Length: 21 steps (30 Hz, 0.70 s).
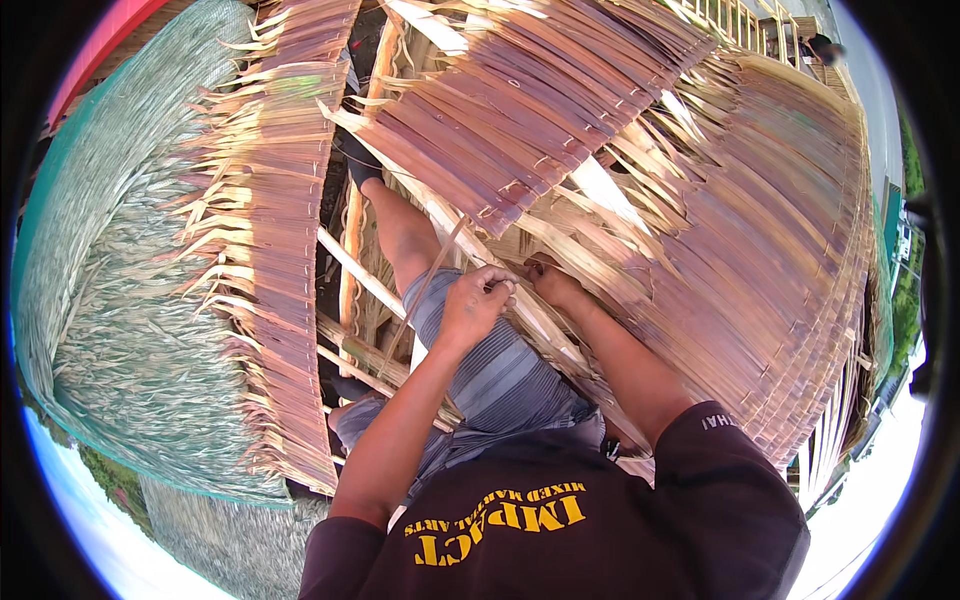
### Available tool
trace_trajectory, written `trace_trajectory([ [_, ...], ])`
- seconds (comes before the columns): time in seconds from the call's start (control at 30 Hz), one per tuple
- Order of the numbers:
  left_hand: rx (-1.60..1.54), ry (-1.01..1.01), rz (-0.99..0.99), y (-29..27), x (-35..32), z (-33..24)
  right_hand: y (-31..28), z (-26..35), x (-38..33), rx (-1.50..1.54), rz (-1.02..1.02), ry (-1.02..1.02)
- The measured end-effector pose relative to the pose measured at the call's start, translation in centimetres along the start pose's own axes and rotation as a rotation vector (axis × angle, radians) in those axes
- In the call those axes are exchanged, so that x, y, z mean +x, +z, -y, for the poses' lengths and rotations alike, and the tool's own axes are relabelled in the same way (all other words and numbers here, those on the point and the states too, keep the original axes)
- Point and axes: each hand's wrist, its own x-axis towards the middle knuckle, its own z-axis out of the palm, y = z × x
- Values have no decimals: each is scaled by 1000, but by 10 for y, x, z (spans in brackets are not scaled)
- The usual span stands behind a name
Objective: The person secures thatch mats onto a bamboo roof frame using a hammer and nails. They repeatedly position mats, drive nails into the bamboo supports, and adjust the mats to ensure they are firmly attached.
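My left hand (480,303) is closed, thumb and fingers pinched together above my knee; what they hold is too small to make out. Just right of it, my right hand (552,283) is curled beside the pale wooden pole (548,328), its fingertips partly hidden. A thin brown strip (428,275) arcs past my left wrist. Beyond both hands lies a reddish-brown palm-leaf thatch panel (520,110) with stitched leaves. Another stitched thatch panel (770,220) spreads to the right, its loose leaf ends near my right hand.
On the left, a long thatch panel (285,230) with frayed ends borders grey-green thatch (140,300) under green netting. Light poles (360,270) cross the open framework around my bent leg (405,235). A bamboo or timber frame (730,20) and another person (822,48) appear at the far right.
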Motion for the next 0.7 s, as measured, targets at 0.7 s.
trace_trajectory([
  [0.7, 8, 10, -305, -94, -193, 31, 15, -18, 17, 68, -59, -75],
])
